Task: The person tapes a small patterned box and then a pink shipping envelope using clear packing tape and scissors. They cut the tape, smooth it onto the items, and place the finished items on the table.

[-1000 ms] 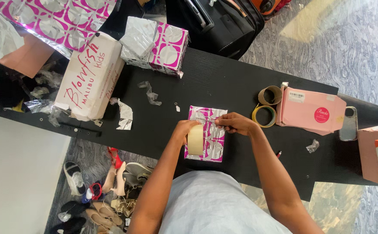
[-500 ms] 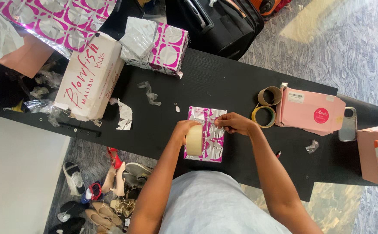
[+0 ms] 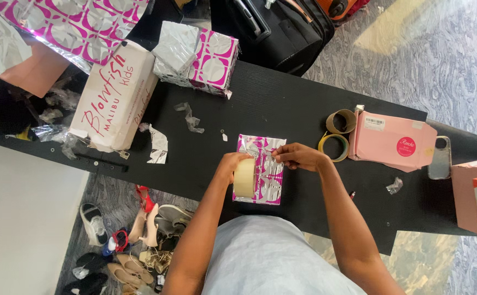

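Observation:
A small box wrapped in pink and silver foil paper [image 3: 266, 183] lies on the black table [image 3: 282, 104] in front of me. My left hand [image 3: 234, 164] grips a roll of clear tape [image 3: 244, 178] standing on edge against the box's left side. My right hand [image 3: 296, 157] pinches the pulled-out end of the tape over the top of the box, fingers closed on it.
A white shoebox [image 3: 115, 98] and a half-wrapped box [image 3: 197, 57] lie at the far left. Two tape rings [image 3: 337, 134], a pink box [image 3: 394, 139] and a phone [image 3: 439, 158] sit at right. Paper scraps dot the table. Shoes [image 3: 134, 240] crowd the floor.
Almost nothing differs. Both hands stay at the wrapped box with the tape roll; the right hand's fingers have shifted slightly along the tape end.

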